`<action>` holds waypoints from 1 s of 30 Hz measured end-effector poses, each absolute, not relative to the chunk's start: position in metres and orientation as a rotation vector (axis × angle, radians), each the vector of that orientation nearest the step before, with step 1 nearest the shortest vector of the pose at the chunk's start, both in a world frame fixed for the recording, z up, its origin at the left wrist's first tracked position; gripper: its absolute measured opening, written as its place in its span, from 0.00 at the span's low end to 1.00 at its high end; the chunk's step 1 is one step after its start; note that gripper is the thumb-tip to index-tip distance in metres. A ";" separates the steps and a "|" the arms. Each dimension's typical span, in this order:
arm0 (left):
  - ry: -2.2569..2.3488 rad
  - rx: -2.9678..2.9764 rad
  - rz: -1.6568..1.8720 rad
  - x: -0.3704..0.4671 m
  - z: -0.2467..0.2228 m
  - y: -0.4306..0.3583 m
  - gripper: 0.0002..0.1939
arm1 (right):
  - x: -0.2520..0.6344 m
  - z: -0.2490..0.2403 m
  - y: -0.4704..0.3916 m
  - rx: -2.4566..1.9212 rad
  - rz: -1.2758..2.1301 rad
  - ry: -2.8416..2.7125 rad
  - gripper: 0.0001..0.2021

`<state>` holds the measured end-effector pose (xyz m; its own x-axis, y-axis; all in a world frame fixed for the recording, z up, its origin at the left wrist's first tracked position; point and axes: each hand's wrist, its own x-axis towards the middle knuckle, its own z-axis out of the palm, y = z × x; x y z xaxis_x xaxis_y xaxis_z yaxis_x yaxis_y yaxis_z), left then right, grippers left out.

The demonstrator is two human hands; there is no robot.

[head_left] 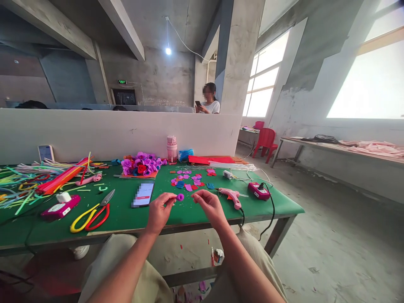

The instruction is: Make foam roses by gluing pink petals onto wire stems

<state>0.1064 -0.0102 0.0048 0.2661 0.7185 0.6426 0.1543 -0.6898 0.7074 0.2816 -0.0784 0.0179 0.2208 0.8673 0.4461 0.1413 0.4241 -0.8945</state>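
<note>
Over the front part of the green table, my left hand pinches a small purple rolled flower. Just to the right, my right hand has its thumb and fingertips pressed together; whatever they hold, if anything, is too small to name. The hands are a little apart. Behind them lie loose purple, red and blue petals. A pink glue gun rests to the right of my right hand. Left of my left hand is a phone with a lit screen.
Scissors lie at the left front, near a magenta power block and colourful strips. A flower bunch, pink bottle and second magenta block are on the table. A person stands beyond the partition.
</note>
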 end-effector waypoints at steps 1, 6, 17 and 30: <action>0.777 2.048 1.426 0.107 0.005 -0.010 0.06 | 0.280 0.019 -0.080 -1.040 0.671 -1.265 0.14; 0.762 2.135 1.383 0.109 0.004 -0.012 0.08 | 0.272 0.022 -0.084 -1.035 0.697 -1.244 0.14; 0.780 2.172 1.405 0.112 0.003 -0.014 0.07 | 0.259 0.028 -0.091 -1.197 0.371 -1.332 0.07; 0.786 2.210 1.404 0.113 0.005 -0.016 0.08 | 0.259 0.027 -0.091 -1.290 0.238 -1.373 0.07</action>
<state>0.1125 -0.0160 0.0047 0.3353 0.6496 0.6823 0.2422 -0.7593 0.6040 0.2590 -0.0913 0.0270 0.2876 0.7679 0.5724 0.5310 0.3695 -0.7625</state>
